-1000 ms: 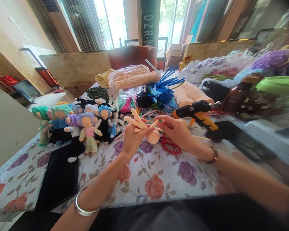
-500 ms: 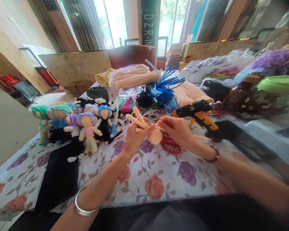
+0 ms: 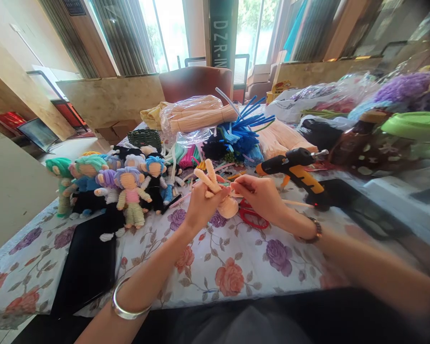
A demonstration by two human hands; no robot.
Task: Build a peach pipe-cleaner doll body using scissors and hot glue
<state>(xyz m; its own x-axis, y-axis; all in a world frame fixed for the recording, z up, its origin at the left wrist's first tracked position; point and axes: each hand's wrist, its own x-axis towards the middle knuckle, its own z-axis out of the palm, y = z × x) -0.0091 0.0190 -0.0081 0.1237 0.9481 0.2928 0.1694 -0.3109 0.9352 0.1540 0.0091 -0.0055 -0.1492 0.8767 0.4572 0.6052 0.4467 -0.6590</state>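
My left hand (image 3: 205, 203) is closed around an unfinished doll (image 3: 228, 207) of peach pipe cleaner. Two thick legs or arms of it stick up past the fingers, and its round head hangs at the lower right. My right hand (image 3: 260, 197) pinches a thin peach pipe cleaner (image 3: 296, 203) close to the doll; its tail seems to run out beyond the wrist. What lies between the fingertips is small and partly hidden. Just below the hands, red-handled scissors (image 3: 253, 220) rest on the flowered tablecloth (image 3: 215, 291).
Finished dolls (image 3: 131, 191) crowd the left, behind a black flat panel (image 3: 88, 263). A black and orange glue gun (image 3: 294, 169) stands at the right. Blue pipe cleaners (image 3: 241, 134) and wrapped peach bundles (image 3: 200, 117) lie at the back, with a green-lidded jar (image 3: 413, 128) far right.
The doll has turned a little in my left hand, its upright limbs shifting right and its head slightly left. My right hand has moved slightly left, still pinching.
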